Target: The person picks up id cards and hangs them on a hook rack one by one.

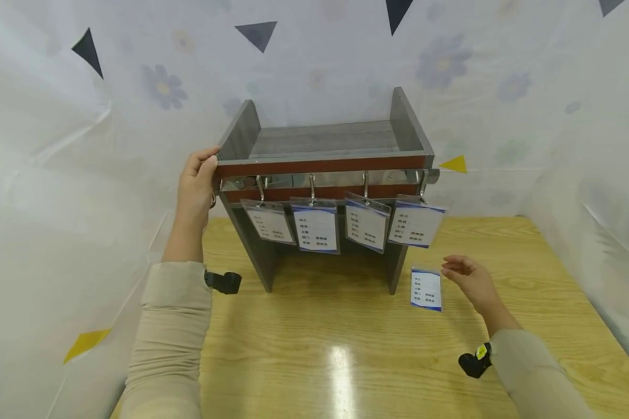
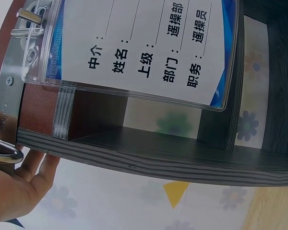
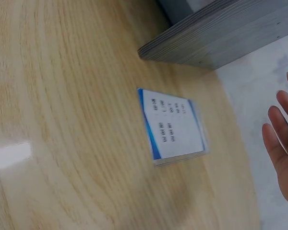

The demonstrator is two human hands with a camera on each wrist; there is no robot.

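Note:
My left hand (image 1: 194, 183) grips the upper left front corner of a small grey wooden shelf (image 1: 325, 137); in the left wrist view its fingers (image 2: 43, 172) reach behind the side panel. Along the shelf's front runs a metal hook rail (image 1: 340, 178). Several clear-sleeved name badges (image 1: 316, 228) hang from its hooks, one of them large in the left wrist view. Another badge (image 1: 427, 289) lies flat on the table, right of the shelf. Just to the right of that badge hovers my right hand (image 1: 472, 282), fingers loosely bent and nothing held.
The shelf stands on a light wood-grain table (image 1: 293, 355). White flower-patterned sheeting (image 1: 320, 64) with dark and yellow triangles encloses the back and sides. The shelf's right side panel (image 3: 206, 48) rises close to the lying badge.

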